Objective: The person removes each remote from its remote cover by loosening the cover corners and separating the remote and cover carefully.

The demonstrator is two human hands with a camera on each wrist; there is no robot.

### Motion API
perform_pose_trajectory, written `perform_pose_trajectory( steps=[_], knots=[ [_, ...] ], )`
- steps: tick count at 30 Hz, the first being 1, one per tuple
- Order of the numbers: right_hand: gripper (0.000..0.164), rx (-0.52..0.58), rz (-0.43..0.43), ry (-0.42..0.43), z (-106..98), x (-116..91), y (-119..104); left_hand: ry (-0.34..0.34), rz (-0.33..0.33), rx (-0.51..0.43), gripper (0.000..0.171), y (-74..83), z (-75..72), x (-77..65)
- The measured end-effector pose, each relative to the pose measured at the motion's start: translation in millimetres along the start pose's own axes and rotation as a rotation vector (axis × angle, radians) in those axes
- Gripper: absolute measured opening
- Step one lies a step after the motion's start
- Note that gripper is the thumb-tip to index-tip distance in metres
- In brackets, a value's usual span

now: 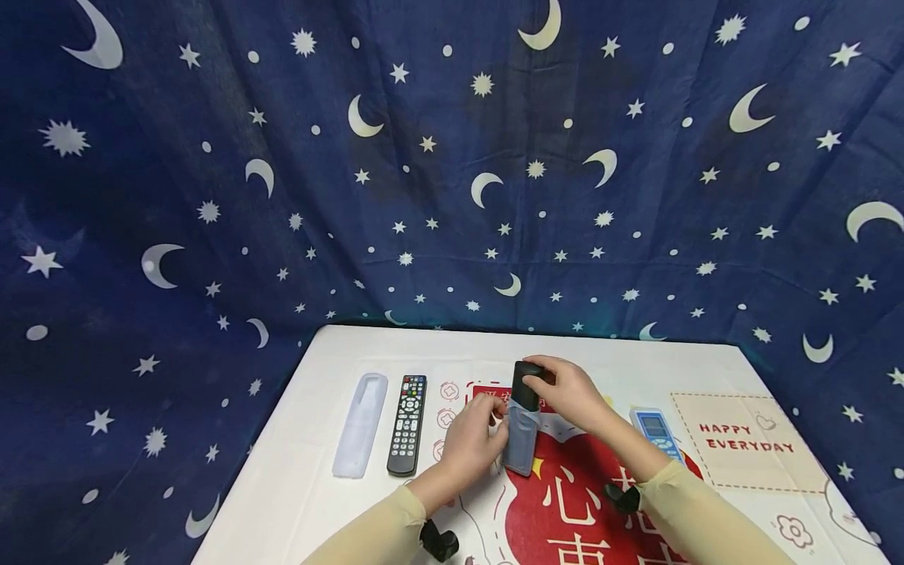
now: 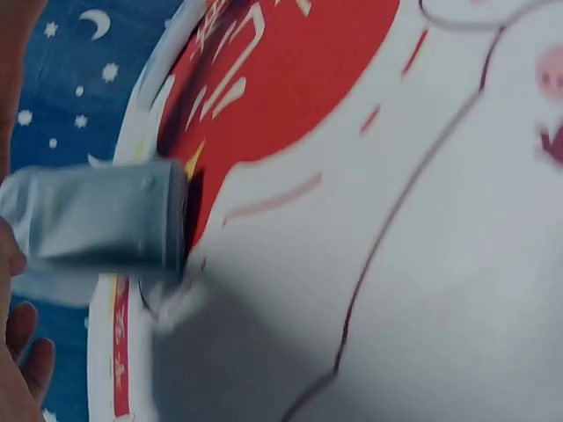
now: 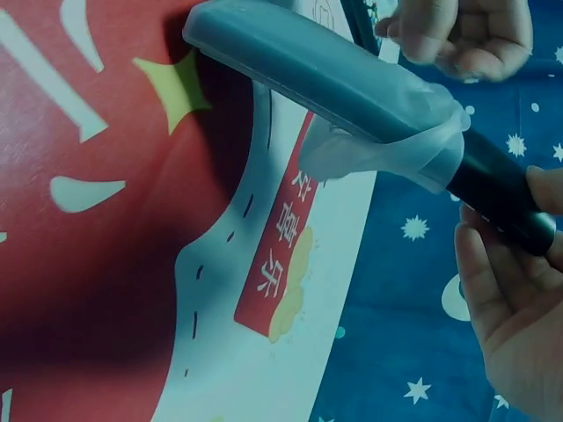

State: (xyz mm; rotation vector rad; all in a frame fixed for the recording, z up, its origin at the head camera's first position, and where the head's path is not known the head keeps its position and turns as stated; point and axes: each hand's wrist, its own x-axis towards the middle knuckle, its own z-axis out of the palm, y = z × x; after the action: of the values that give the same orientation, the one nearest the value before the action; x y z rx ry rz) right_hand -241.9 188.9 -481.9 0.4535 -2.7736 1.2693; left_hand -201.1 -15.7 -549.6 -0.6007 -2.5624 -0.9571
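My right hand (image 1: pixel 570 392) grips the far end of a black remote control (image 1: pixel 524 386), thumb and fingers on either side of it. A translucent silicone cover (image 1: pixel 521 446) encloses the remote's near part, and the black end sticks out. In the right wrist view the cover's mouth is loose and folded, with a flap (image 3: pixel 352 156) hanging off one side. Beside the cover is my left hand (image 1: pixel 469 441), its fingers loosely bent; the right wrist view shows these fingers (image 3: pixel 427 31) apart from the cover. The cover (image 2: pixel 106 220) also appears, blurred, in the left wrist view.
Left of my hands lie another black remote (image 1: pixel 407 424) and an empty whitish cover (image 1: pixel 360 428). A blue-and-white remote (image 1: pixel 657 431) lies partly behind my right forearm. The white table (image 1: pixel 304 439) carries a printed red design, with a starry blue curtain (image 1: pixel 452 196) behind it.
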Motion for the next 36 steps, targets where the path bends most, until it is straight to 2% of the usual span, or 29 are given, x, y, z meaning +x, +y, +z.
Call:
perform_pose_trajectory(
  steps=[2, 6, 13, 19, 21, 29, 32, 36],
  knots=[
    [0.040, 0.030, 0.002, -0.011, -1, -2, 2, 0.006, -0.032, 0.014, 0.022, -5.4, -1.1, -0.1],
    [0.041, 0.106, 0.020, -0.041, -2, -5, 3, -0.017, -0.055, 0.017, 0.023, -11.6, -1.9, 1.1],
    [0.045, 0.250, 0.044, -0.103, 1, -10, 6, -0.021, -0.057, 0.054, 0.014, -14.4, 0.8, 3.0],
    [0.048, 0.364, 0.033, -0.140, 2, -15, 6, -0.037, -0.067, 0.029, 0.012, -15.6, 1.5, 3.3],
    [0.048, 0.373, 0.032, -0.149, 2, -15, 4, -0.029, -0.038, 0.062, 0.013, -14.5, 0.3, 4.3],
    [0.047, 0.335, 0.003, -0.129, 2, -17, 4, -0.053, 0.185, 0.299, 0.007, -17.7, -5.5, 0.0],
    [0.046, 0.306, -0.005, -0.117, 3, -16, 3, -0.080, 0.212, 0.336, 0.003, -21.2, -4.6, -3.9],
    [0.047, 0.286, 0.007, -0.110, 4, -13, 3, -0.133, 0.200, 0.335, 0.004, -23.7, -1.5, -8.4]
  ],
)
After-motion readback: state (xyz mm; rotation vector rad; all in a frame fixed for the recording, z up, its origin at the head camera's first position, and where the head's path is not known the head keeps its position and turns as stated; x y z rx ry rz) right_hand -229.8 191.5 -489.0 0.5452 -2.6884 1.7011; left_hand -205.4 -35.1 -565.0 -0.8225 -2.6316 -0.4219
